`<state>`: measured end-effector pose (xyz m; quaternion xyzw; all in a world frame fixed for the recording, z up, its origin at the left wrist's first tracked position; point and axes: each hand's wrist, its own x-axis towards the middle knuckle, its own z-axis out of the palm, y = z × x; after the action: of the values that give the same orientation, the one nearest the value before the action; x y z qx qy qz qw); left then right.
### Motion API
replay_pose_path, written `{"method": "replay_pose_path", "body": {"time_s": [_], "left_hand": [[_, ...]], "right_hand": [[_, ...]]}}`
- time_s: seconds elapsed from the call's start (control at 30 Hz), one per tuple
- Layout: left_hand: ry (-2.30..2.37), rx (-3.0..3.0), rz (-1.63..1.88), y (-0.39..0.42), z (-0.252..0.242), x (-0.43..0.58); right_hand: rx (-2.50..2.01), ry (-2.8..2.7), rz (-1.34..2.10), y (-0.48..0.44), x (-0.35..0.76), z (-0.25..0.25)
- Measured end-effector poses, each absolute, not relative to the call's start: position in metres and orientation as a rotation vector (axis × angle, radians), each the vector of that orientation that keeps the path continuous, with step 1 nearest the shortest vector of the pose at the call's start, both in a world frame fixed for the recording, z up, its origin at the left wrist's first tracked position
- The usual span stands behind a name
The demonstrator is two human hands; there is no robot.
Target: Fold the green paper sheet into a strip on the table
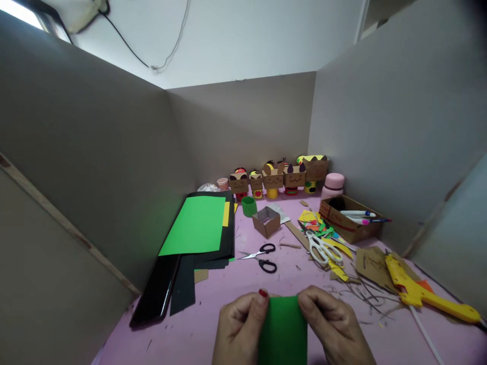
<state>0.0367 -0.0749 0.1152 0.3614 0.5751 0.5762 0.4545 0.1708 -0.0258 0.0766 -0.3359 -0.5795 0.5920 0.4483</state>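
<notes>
Right at the near edge of the pink worktop [213,304] I've got a green paper piece [283,329] between both hands. My left hand [239,329] is closed on its left side, thumb pressed along the edge, and my right hand [337,327] pinches the top right corner with fingers curled in. The paper stands nearly upright, just above the worktop.

Just beyond it, mid-table, black-handled scissors [262,257] lie partly open. To their right, white-handled scissors [322,249] rest on a heap of coloured paper scraps [323,228]. At the right edge a yellow glue gun [422,291] lies flat on brown card offcuts, nozzle toward me.

On the left side, a green paper sheet [196,225] tops a stack of black sheets [190,284] running along the left wall. Past the black scissors sits a small open cardboard box [267,221], with a green tape roll [249,206] just behind it. Over to the right, a cardboard tray [348,220] holds markers [359,215].

Along the far edge, against the back wall, a row of cardboard box-head figures [279,180] stands side by side, and a pink pot [334,185] sits at the row's right end.
</notes>
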Motion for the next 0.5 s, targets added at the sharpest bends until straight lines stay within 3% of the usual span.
{"method": "replay_pose_path", "body": {"time_s": [0.27,0.5], "left_hand": [[1.349,0.802,1.472,-0.074,0.108,0.040],[1.166,0.425,1.587,-0.070,0.113,0.038]], "right_hand": [[-0.859,-1.279,1.490,-0.024,0.170,0.079],[-0.754,-1.553,1.664,-0.021,0.169,0.066]]}}
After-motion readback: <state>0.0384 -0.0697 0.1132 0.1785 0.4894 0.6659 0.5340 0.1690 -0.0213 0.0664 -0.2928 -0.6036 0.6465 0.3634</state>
